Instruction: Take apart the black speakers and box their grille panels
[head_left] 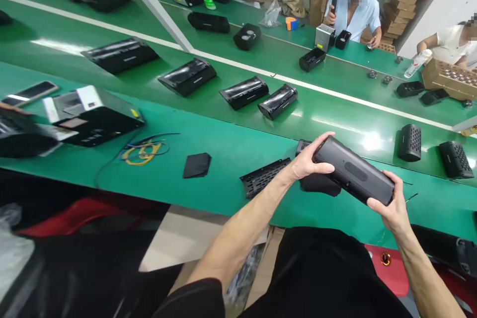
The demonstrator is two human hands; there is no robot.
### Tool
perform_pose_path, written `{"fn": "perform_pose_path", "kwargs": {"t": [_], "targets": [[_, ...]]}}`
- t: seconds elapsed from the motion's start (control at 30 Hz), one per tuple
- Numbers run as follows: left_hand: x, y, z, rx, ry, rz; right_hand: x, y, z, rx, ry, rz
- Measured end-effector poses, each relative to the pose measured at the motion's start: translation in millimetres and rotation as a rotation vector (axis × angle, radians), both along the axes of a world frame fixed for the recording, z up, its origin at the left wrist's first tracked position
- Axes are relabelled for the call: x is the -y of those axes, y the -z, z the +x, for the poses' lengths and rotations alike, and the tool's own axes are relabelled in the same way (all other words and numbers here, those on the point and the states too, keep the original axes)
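A black speaker housing [356, 171] is held between my two hands above the near edge of the green bench. My left hand [311, 159] grips its left end, thumb along the near side. Around its right end my right hand [391, 203] is closed, with the thumb at the lower corner. A long oval recess shows on the housing's upturned face. Left of it, partly behind my left forearm, lies a perforated black grille [263, 176]. Beneath the housing is a dark flat piece [320, 184], partly hidden by it and my left hand.
Several black speaker housings, one a glossy unit [244, 92], sit along the green conveyor [328, 124]. A stack of black sheets [197, 165], coiled cables [143, 153] and a boxy device [93, 114] lie to the left. Co-workers sit across the line; one [354, 10] holds a tool.
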State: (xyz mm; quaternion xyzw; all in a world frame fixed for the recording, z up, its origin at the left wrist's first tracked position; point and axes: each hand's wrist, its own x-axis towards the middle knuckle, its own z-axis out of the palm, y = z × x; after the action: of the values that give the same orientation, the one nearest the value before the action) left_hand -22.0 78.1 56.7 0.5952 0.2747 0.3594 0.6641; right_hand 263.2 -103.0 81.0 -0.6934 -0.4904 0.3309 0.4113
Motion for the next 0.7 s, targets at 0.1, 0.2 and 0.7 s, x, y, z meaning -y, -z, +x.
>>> {"fn": "perform_pose_path", "kwargs": {"t": [0.1, 0.2, 0.7], "targets": [[10.3, 8.9, 9.6, 0.051, -0.120, -0.069, -7.5, -4.1, 9.7, -0.019, -0.022, -0.052], [34.5, 29.8, 29.6, 0.254, -0.216, -0.308, -11.6, -14.4, 12.3, -0.092, -0.046, -0.010], [78.0, 55.1, 20.8, 0.138, 0.028, -0.392, -4.3, -29.0, 8.9, 0.533, -0.522, -0.374]]}}
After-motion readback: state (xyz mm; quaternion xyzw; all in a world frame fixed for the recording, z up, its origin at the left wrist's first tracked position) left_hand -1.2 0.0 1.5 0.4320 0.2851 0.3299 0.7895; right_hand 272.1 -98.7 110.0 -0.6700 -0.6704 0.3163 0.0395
